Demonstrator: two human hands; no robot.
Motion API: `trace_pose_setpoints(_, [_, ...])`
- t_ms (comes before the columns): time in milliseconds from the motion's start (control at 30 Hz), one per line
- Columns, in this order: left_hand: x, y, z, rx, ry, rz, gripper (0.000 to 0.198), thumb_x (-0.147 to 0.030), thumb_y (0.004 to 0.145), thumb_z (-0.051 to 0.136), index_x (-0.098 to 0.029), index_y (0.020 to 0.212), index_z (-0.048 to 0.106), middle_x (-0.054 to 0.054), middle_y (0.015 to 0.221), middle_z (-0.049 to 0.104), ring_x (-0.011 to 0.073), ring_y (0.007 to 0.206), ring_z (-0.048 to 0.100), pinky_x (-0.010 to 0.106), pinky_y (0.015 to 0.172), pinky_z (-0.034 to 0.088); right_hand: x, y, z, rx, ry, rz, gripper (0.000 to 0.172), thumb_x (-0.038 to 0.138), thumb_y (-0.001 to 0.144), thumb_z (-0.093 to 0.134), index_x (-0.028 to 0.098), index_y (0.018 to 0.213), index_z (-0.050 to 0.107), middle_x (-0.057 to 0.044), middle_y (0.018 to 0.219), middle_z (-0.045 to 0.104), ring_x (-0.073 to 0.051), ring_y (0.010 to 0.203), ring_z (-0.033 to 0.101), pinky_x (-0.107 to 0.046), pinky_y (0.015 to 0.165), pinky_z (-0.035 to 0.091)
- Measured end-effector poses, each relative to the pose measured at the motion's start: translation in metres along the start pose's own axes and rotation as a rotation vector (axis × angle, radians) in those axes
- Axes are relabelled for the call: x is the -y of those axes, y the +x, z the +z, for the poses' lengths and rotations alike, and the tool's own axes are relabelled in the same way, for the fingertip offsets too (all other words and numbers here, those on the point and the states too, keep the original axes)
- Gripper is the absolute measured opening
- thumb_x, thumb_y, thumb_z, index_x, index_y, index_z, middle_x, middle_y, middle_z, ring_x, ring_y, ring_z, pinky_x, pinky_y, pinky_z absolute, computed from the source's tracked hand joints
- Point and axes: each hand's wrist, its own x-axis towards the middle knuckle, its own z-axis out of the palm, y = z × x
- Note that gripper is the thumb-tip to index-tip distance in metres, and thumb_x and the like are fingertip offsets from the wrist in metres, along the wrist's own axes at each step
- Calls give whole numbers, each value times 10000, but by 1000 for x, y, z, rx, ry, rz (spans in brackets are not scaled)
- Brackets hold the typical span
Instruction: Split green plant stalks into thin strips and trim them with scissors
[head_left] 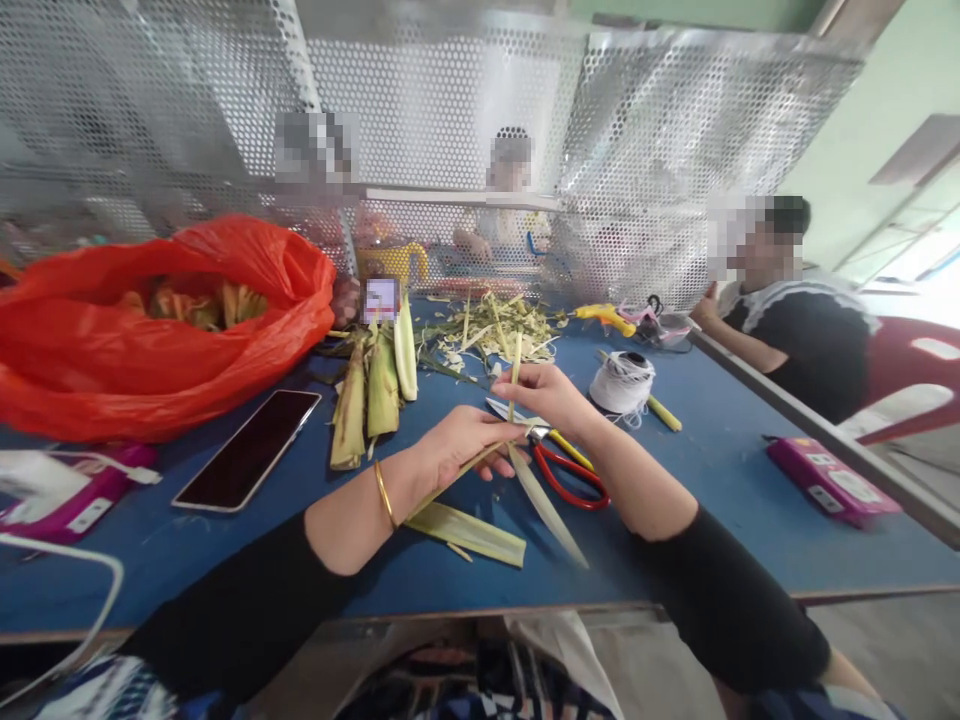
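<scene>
Over the blue table (720,470), my left hand (461,445) is closed around a long pale green leaf strip (450,483) that runs back under my wrist. My right hand (547,393) pinches a thin upright strip (515,375) between its fingertips, just above the left hand. Another leaf strip (546,507) trails from the hands toward the table's near edge. Red-handled scissors (559,465) lie on the table under my right wrist. A flat folded leaf piece (469,532) rests below my left hand.
An orange plastic bag (161,325) holding leaves sits at the left, a dark phone (247,448) beside it. Corn-like husks (375,390), leaf scraps (495,330), a white string spool (621,383), a yellow glue gun (606,318) and pink boxes (829,480) lie around. A person (795,320) sits right, others behind the perforated screen.
</scene>
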Motion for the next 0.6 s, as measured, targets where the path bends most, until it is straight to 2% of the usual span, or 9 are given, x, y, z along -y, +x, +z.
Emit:
trace_pose_setpoints(133, [5, 2, 4, -54, 55, -27, 180, -286, 745, 721, -118, 685, 699, 105, 674, 728, 136, 408, 595, 205, 354, 343, 7, -4, 5, -102, 65, -12, 323, 484, 714, 633, 176, 641, 569, 59, 496, 440, -81, 469, 372, -238, 472, 305])
trace_pose_setpoints(267, [3, 4, 0, -126, -18, -24, 226, -306, 782, 683, -110, 670, 701, 95, 671, 721, 120, 399, 585, 201, 356, 330, 17, -12, 6, -223, -21, -149, 231, 403, 777, 595, 198, 691, 532, 54, 522, 470, -102, 489, 458, -241, 503, 349])
trace_pose_setpoints(400, [-5, 7, -11, -195, -227, -58, 183, -224, 806, 634, -111, 670, 681, 49, 571, 666, 116, 417, 591, 192, 370, 349, 25, -22, 10, -229, -355, -325, 117, 273, 835, 525, 198, 768, 586, -1, 685, 622, -126, 606, 548, -248, 599, 391])
trace_pose_setpoints(500, [-9, 8, -16, -273, -380, -53, 185, -183, 813, 608, -123, 641, 640, 28, 513, 620, 115, 420, 591, 187, 392, 381, 26, -26, 14, -195, -691, -468, 176, 228, 885, 464, 202, 806, 618, -31, 773, 673, -139, 665, 567, -260, 641, 371])
trace_pose_setpoints(600, [-9, 11, -18, -313, -480, -17, 201, -147, 826, 580, -130, 629, 615, 26, 530, 618, 104, 416, 579, 186, 416, 417, 23, -27, 19, -214, -912, -552, 251, 229, 936, 404, 189, 817, 621, -45, 738, 663, -148, 649, 550, -277, 637, 338])
